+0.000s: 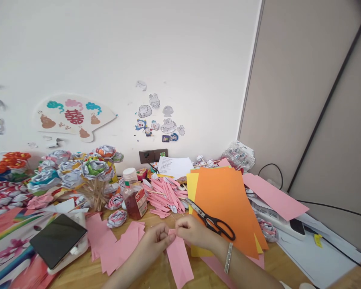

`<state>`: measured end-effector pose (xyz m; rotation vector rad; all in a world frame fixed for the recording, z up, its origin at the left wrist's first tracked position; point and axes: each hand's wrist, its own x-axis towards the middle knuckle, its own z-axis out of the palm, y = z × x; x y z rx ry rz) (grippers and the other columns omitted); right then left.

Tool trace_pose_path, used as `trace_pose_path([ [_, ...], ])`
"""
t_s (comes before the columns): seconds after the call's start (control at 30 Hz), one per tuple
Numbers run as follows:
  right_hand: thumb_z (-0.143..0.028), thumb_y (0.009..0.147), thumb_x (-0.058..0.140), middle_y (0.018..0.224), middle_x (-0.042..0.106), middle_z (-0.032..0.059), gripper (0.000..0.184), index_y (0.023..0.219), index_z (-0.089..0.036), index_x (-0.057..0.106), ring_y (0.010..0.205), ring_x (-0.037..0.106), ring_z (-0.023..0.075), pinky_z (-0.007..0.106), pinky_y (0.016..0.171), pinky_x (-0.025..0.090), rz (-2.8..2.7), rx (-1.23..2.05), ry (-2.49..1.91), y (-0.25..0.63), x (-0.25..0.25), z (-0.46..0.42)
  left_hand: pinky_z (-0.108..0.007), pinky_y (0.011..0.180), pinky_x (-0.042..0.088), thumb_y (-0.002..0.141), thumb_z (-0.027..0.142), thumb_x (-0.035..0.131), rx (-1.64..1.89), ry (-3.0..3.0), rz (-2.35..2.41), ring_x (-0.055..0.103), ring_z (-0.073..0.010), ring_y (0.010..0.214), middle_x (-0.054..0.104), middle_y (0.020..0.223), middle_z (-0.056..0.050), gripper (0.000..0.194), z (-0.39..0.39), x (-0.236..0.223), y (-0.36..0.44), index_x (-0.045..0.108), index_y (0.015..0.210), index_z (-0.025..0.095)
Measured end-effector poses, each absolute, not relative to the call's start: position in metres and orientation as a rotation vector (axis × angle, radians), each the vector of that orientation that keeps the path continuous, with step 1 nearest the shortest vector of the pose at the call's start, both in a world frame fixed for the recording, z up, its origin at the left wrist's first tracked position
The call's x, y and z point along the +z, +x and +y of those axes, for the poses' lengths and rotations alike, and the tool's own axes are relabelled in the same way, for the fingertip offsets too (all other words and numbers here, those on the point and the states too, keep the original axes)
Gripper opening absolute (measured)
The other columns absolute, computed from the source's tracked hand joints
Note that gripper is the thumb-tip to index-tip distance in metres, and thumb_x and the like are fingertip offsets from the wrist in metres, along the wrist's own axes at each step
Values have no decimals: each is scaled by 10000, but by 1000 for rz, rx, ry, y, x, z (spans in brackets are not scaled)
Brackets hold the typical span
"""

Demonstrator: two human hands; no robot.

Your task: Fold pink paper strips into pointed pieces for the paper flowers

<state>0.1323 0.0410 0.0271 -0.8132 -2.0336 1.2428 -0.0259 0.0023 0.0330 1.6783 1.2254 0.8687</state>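
A creased strip of pink paper (179,263) hangs between my hands, its lower end toward me. My left hand (158,237) pinches its upper left edge, thumb against fingers. At the top right corner my right hand (192,230) closes on the same strip with bent fingers. Black-handled scissors (213,222) lie just beyond my right hand on a stack of orange paper (224,200). Cut pink paper pieces (120,249) are spread left of my left hand. Behind my hands sits a heap of folded pink strips (165,194).
A bottle of red liquid (132,196) stands behind my left hand. Paper flowers (96,168) fill the back left, near a dark phone (58,241). At right lie a long pink sheet (276,196), a white power strip (289,224) and cables. A wall closes off the back.
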Motion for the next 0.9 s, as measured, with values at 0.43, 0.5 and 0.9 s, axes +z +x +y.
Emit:
trace_pose_path([
  [0.43, -360, 792, 481, 506, 343, -65, 318, 561, -161, 389, 459, 307, 54, 191, 426, 223, -2104, 1436, -643, 139, 26, 47, -207, 421, 200, 707, 557, 483, 948, 1701, 1277, 288, -78, 440, 296, 474, 88, 423, 1, 37, -28, 372, 508, 200],
  [0.5, -422, 773, 506, 534, 383, -55, 329, 599, -151, 438, 484, 339, 59, 189, 447, 251, -2061, 1423, -635, 139, 27, 48, -204, 402, 204, 704, 557, 486, 908, 1662, 1252, 296, -73, 400, 311, 452, 98, 392, 1, 37, -27, 425, 571, 193],
  [0.9, -533, 810, 398, 630, 469, -5, 413, 700, -149, 502, 568, 424, 101, 213, 525, 328, -1555, 1308, -817, 141, 9, 71, -226, 530, 431, 557, 417, 700, 1309, 1177, 1231, 535, -116, 482, 575, 488, 68, 335, 15, 30, -39, 487, 689, 195],
])
